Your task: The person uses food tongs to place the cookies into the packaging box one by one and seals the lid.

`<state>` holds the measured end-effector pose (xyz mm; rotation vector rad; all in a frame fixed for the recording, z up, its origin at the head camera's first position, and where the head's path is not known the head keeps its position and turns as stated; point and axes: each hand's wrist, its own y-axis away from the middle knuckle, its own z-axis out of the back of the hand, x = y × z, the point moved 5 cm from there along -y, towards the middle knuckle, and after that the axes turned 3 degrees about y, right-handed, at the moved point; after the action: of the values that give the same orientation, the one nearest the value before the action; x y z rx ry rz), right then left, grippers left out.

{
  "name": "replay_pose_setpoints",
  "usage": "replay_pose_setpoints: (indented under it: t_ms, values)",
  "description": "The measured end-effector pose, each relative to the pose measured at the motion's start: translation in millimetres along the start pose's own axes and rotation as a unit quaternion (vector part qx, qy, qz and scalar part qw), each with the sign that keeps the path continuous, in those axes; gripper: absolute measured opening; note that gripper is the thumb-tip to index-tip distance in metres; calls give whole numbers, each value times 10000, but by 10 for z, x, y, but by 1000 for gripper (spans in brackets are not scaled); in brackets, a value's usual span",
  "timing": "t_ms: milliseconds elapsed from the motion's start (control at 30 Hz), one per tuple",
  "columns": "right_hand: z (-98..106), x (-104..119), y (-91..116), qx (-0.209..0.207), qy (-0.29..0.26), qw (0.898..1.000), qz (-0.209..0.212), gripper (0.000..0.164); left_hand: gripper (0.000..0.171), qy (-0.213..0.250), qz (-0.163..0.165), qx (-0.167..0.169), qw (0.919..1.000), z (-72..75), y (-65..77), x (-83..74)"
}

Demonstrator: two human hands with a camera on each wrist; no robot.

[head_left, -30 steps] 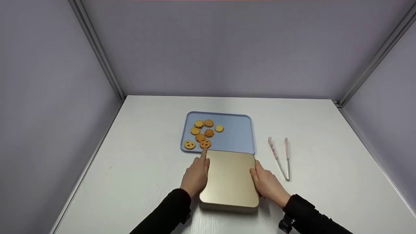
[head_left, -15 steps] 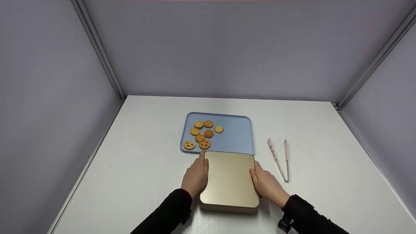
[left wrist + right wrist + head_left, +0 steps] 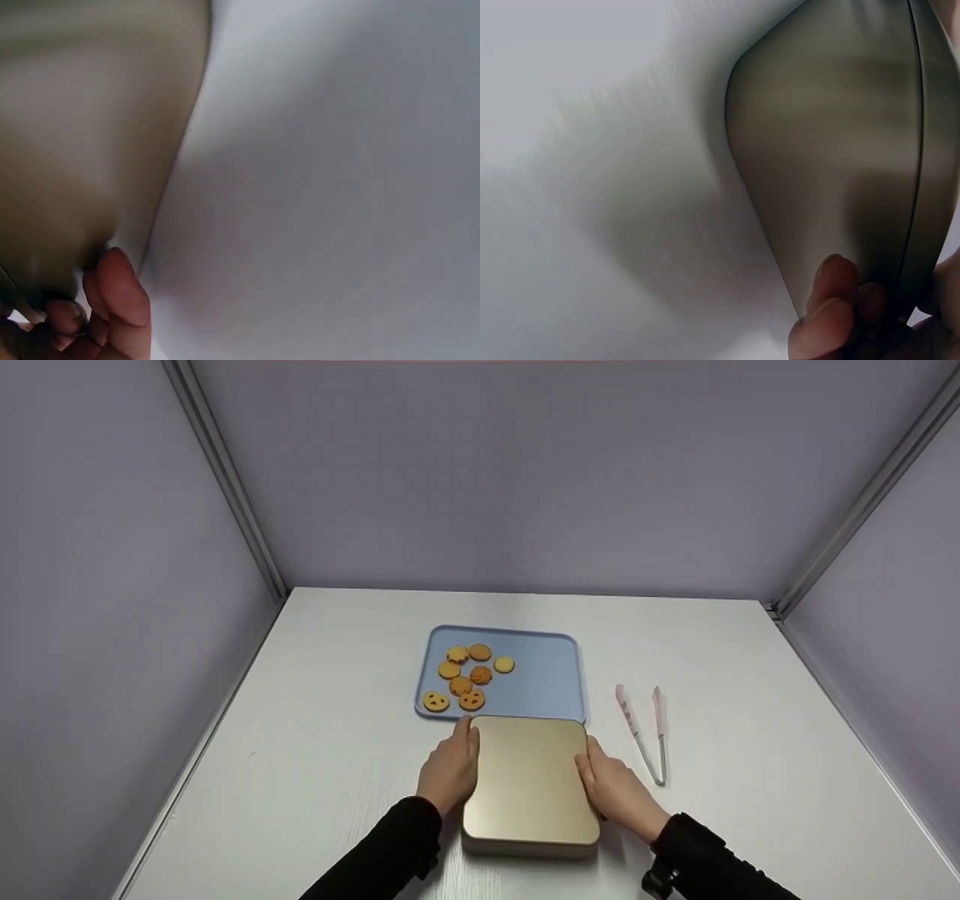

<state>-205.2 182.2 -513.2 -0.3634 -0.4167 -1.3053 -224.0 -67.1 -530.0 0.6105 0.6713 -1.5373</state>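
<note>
A closed gold tin (image 3: pixel 531 780) with rounded corners lies in front of me in the head view, its far end at the tray's near edge. My left hand (image 3: pixel 451 769) grips its left side, and my right hand (image 3: pixel 616 789) holds the right side. In the left wrist view, curled fingers (image 3: pixel 124 300) press against the tin's wall. The right wrist view shows the lid seam on the tin (image 3: pixel 825 142) and bent fingertips (image 3: pixel 829 330) on its side. Whether the tin touches the table all round, I cannot tell.
Beyond the tin lies a blue tray (image 3: pixel 544 675) with several cookies (image 3: pixel 481 675) grouped on its left half. To the right, tongs (image 3: pixel 651 757) with pinkish tips rest on the white table (image 3: pixel 337 690). Grey panels (image 3: pixel 487 472) enclose the back and sides.
The view has tilted slightly, so the tray, tongs and tin sit a little lower in it. Both hands keep their hold on the tin; little else differs.
</note>
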Motion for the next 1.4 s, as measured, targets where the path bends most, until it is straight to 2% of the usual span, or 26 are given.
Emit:
replay_pose_setpoints:
  t_ms: [200, 500, 733, 1033, 1233, 1400]
  values:
    - [18, -11, -10, 15, 25, 10000, -51, 56, 45, 150, 72, 26, 9999, -8, -23, 1]
    - [43, -26, -37, 20, 25, 9999, -102, 54, 47, 609, -88, 92, 9981, -17, -68, -2]
    - [27, -27, -44, -10, 27, 10000, -79, 54, 42, 869, 0, -2, 9962, -21, -84, 16]
    - [10, 2, -93, -62, 139, 9999, -24, 54, 44, 891, -40, -132, 9959, -4, -118, 46]
    - [0, 3, -94, -154, 198, 9996, -93, 52, 57, 1012, 101, -148, 9947, -28, -69, 73]
    - [-19, -3, -34, -468, 44, 9989, -57, 48, 63, 778, 95, -53, 9969, 11, 44, 67]
